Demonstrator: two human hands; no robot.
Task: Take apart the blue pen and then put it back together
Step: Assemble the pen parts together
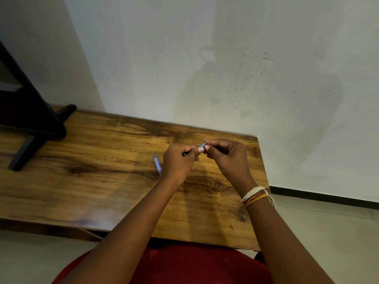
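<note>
Blue pen part (202,145) sits pinched between both hands above the wooden table (92,160), left hand (178,160) and right hand (225,156) fingertips closed on it. Another blue piece (157,165) lies on the table just left of the left hand.

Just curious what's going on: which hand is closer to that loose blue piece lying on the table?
The left hand. The blue piece lies right beside its outer edge on the wooden table. The right hand is farther, beyond the left hand.
</note>
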